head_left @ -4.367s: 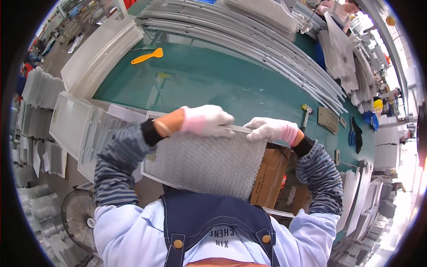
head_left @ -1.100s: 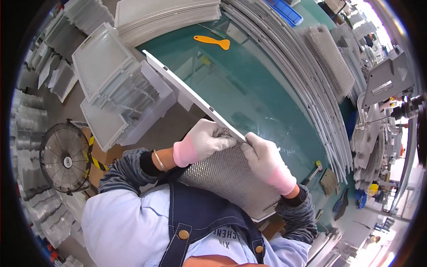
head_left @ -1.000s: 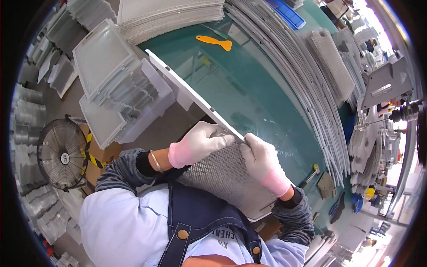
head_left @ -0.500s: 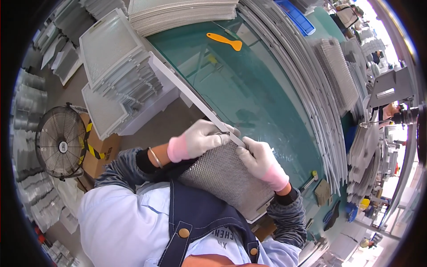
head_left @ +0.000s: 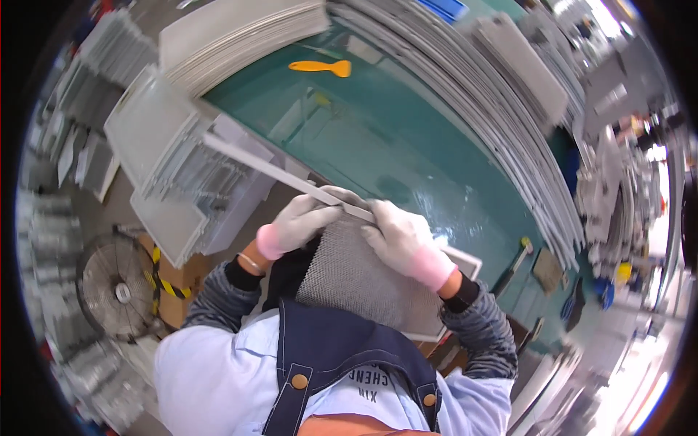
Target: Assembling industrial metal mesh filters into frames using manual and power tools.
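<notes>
A: With the hands as the clock's centre, what's farthest left?

B: A fan [head_left: 116, 287], between eight and nine o'clock. There's a small mark on its hub, too blurred to read.

A: And nearby?

B: A stack of panels [head_left: 149, 131] at ten. Just beside the fan, a carton [head_left: 182, 272] with black-and-yellow striped tape.

A: Then the strip [head_left: 265, 168]?

B: White and narrow, it slants from ten o'clock down into both hands.

A: How does the left hand [head_left: 302, 221] hold it?

B: Fingers curled over the far side, thumb on the near side, pinching it. The scraper [head_left: 320, 67], orange, lies well apart, just short of twelve.

A: Where's the mesh [head_left: 356, 269]?

B: At six, directly below the strip, against the bib. Fingers partly hide where they meet, so I can't tell if they touch.

A: Any writing?

B: Dark lettering on the shirt [head_left: 371, 381], farther down at six, upside down from here.

A: And the right hand [head_left: 400, 240]?

B: Thumb and fingers pressed together around the strip's near end.

A: Past it?

B: The green table [head_left: 436, 182] at two, long rods [head_left: 465, 94] curving across it from twelve to three, and a hammer [head_left: 512, 265] between three and four.
</notes>
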A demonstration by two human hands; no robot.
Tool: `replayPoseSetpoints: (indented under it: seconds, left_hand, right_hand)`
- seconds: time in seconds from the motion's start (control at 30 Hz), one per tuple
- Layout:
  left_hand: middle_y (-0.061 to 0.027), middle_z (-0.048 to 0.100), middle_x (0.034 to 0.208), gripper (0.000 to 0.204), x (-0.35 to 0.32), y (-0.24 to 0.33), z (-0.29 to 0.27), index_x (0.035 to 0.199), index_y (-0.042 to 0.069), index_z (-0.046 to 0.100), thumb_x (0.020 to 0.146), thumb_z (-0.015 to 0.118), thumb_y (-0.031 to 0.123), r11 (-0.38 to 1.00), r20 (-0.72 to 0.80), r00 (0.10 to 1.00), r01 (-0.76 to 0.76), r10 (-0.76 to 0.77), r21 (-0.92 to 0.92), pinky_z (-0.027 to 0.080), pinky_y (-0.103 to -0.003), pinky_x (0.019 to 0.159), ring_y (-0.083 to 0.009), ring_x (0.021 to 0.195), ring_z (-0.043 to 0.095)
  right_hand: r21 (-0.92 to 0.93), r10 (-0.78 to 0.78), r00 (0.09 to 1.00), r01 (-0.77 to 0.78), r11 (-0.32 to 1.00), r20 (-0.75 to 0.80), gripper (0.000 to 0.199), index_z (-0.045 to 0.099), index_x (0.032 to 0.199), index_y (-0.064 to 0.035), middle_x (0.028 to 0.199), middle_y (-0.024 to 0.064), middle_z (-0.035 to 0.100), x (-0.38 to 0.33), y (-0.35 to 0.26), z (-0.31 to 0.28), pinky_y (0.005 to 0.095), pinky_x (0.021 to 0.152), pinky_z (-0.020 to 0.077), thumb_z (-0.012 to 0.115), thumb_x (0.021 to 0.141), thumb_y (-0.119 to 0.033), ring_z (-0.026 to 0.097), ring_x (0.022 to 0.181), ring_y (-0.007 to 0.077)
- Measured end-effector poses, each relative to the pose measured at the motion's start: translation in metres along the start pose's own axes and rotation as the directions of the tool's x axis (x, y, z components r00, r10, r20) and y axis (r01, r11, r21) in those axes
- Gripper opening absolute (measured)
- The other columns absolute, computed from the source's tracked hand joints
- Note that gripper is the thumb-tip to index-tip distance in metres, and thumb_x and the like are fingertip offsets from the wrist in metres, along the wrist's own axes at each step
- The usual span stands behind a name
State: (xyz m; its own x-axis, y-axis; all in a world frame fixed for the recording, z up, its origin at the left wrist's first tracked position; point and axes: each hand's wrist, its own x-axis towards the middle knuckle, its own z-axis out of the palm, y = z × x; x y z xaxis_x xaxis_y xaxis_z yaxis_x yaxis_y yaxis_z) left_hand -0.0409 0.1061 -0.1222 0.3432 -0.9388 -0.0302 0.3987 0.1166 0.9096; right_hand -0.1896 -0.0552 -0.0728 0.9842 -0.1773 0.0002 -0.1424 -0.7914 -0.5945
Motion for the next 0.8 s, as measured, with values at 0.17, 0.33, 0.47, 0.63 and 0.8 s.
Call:
replayPoseSetpoints:
  seconds: [0.17,0.33,0.47,0.63,0.8]
  left_hand:
    - [-0.0215,0.059,0.124,0.029,-0.007,-0.025,-0.026,0.118,-0.003,0.054,0.095,0.058,0.016,0.991,-0.095,0.989,-0.12,0.114,-0.058,0.045,-0.042,0.102,-0.0299,0.119,0.056]
    - [-0.0214,0.062,0.117,0.018,-0.023,-0.045,-0.036,0.108,-0.002,0.057,0.098,0.055,0.013,0.988,-0.309,0.949,-0.105,0.065,-0.116,0.047,-0.04,0.099,-0.0304,0.112,0.061]
    - [-0.02,0.061,0.119,0.029,0.015,-0.019,-0.016,0.11,-0.006,0.055,0.101,0.049,0.021,0.967,-0.2,0.966,-0.113,0.161,0.23,0.045,-0.036,0.101,-0.0297,0.118,0.057]
    - [-0.0242,0.051,0.136,0.067,0.081,0.062,0.019,0.126,-0.003,0.051,0.095,0.044,0.056,0.964,0.188,0.949,-0.228,0.251,-0.14,0.036,-0.044,0.111,-0.0329,0.129,0.048]
    - [-0.0231,0.055,0.121,0.072,0.106,0.132,0.073,0.122,-0.003,0.05,0.087,0.056,0.06,0.733,0.408,0.693,-0.676,0.594,0.081,0.042,-0.042,0.097,-0.0291,0.112,0.055]
  right_hand:
    - [-0.062,-0.206,0.968,0.199,0.978,-0.145,0.078,0.045,0.136,-0.0021,0.132,0.0249,0.045,-0.037,0.019,0.013,0.0539,0.107,0.0362,0.079,0.07,-0.028,0.043,0.127,0.0439]
    - [-0.151,-0.057,0.995,0.068,0.986,0.076,0.097,0.047,0.139,-0.015,0.14,0.0226,0.042,-0.157,0.028,0.027,0.0591,0.111,0.0314,0.088,0.054,-0.036,0.038,0.135,0.0409]
    - [-0.488,-0.245,0.967,0.183,0.853,-0.067,0.052,0.054,0.13,-0.0126,0.13,0.0183,0.051,-0.158,0.053,0.043,0.0532,0.109,0.0375,0.064,0.079,-0.022,0.048,0.126,0.0376]
    - [-0.229,-0.122,0.936,0.047,0.972,-0.329,0.04,0.057,0.119,-0.0021,0.117,0.0175,0.059,-0.112,0.024,-0.044,0.0396,0.09,0.0501,0.058,0.079,-0.004,0.059,0.111,0.0339]
    - [0.238,0.133,0.813,0.007,0.971,-0.567,0.029,0.066,0.112,0.0011,0.095,0.0142,0.07,-0.111,0.014,-0.123,0.0302,0.08,0.053,0.061,0.083,0.006,0.068,0.089,0.0222]
